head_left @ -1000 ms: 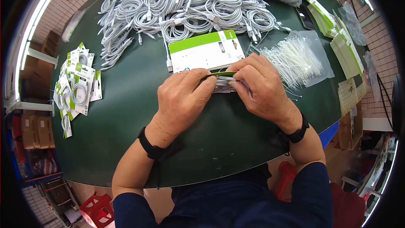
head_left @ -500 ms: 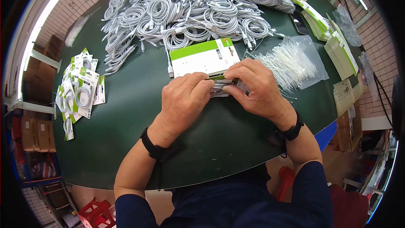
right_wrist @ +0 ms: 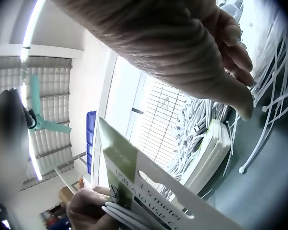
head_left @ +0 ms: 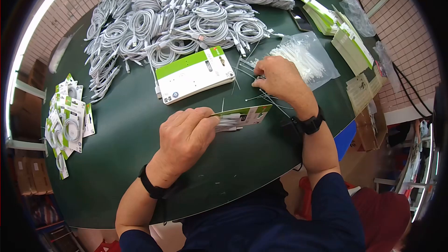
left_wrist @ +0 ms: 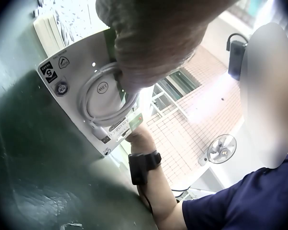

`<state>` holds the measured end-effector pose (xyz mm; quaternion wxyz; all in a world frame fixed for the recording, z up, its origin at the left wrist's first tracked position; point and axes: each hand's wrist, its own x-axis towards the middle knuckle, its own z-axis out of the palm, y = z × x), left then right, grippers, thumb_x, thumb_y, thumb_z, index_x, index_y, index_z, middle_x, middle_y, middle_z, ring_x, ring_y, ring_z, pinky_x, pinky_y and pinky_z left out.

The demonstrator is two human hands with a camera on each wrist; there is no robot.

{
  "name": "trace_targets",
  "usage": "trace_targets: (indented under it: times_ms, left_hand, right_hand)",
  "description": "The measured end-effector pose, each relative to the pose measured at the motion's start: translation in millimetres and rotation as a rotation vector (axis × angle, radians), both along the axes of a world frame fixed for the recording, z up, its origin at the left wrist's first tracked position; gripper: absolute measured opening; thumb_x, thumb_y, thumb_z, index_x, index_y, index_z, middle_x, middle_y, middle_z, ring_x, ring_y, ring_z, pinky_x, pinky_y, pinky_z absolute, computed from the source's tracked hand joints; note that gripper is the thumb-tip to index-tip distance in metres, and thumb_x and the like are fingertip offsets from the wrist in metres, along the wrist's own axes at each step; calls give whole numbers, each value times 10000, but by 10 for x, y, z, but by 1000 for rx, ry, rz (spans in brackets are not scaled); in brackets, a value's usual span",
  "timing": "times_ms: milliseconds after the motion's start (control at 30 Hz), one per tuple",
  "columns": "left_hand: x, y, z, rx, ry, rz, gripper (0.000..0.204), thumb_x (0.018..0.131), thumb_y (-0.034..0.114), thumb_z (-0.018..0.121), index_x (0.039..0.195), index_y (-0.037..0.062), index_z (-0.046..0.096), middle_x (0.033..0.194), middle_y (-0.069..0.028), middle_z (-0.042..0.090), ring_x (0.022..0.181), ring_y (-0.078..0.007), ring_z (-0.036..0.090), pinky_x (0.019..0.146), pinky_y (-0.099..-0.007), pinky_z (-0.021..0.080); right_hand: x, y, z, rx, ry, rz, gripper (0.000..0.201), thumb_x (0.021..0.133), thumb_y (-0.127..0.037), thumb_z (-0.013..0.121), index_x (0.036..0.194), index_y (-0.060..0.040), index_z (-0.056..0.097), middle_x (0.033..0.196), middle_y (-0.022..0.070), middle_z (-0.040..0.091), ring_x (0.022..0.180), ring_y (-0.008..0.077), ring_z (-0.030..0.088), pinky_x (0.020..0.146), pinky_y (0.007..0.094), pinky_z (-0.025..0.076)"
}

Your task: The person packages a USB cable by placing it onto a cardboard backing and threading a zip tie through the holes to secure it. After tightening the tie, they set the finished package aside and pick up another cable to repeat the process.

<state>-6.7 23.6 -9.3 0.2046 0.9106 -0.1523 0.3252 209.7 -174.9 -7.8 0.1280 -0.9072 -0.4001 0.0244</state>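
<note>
My left hand (head_left: pixel 186 133) grips one end of a white and green packaging card (head_left: pixel 256 114) on edge above the table. A coiled white USB cable (left_wrist: pixel 108 115) lies against the card's face in the left wrist view. A thin strand (head_left: pixel 223 104) stands up behind the card. My right hand (head_left: pixel 285 78) is at the near left side of a heap of white zip ties (head_left: pixel 303 58). Its thumb and fingers are bent and apart, with loose zip ties (right_wrist: pixel 263 134) just beside them in the right wrist view.
A stack of cards (head_left: pixel 196 81) lies beyond my left hand. Behind it spreads a large pile of coiled cables (head_left: pixel 186 18). Several cards with cables (head_left: pixel 70 121) overlap at the left. More card stacks (head_left: pixel 352 46) and a phone (head_left: pixel 301 18) are at the right.
My right hand has let go of the card and moved right to the zip ties. My left hand keeps the card, now turned and jutting out to the right. The head view has shifted.
</note>
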Motion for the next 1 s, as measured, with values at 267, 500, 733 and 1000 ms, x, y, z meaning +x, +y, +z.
trace_targets:
  times_ms: [267, 500, 733, 1000]
  left_hand:
    - [14, 8, -24, 9, -15, 0, 304, 697, -41, 801, 958, 57, 681, 965, -73, 744, 780, -252, 714, 665, -355, 563]
    - [-3, 0, -11, 15, -11, -5, 300, 697, -47, 800, 952, 53, 679, 958, -73, 745, 768, -250, 712, 656, -352, 562]
    - [-2, -39, 21, 10, -24, -30, 297, 694, -60, 795, 944, 50, 678, 947, -76, 747, 761, -251, 715, 653, -347, 561]
    - [-7, -88, 32, 25, -30, -82, 299, 691, -49, 802, 941, 54, 675, 948, -72, 743, 754, -236, 711, 643, -336, 550]
  right_hand:
    - [20, 120, -240, 44, 5, 78, 129, 848, -122, 728, 836, -2, 681, 912, 193, 705, 920, 405, 687, 811, 489, 547]
    - [22, 115, -110, 215, -19, -26, 94, 852, -95, 672, 852, -2, 687, 814, 210, 717, 853, 431, 704, 800, 522, 558]
    - [126, 12, -149, 243, -40, 4, 130, 851, -66, 697, 951, -10, 758, 863, 191, 750, 835, 369, 727, 773, 423, 571]
    - [4, 26, 163, 646, 587, -12, 125, 921, -130, 777, 926, -5, 763, 855, 40, 746, 717, 93, 654, 641, 237, 510]
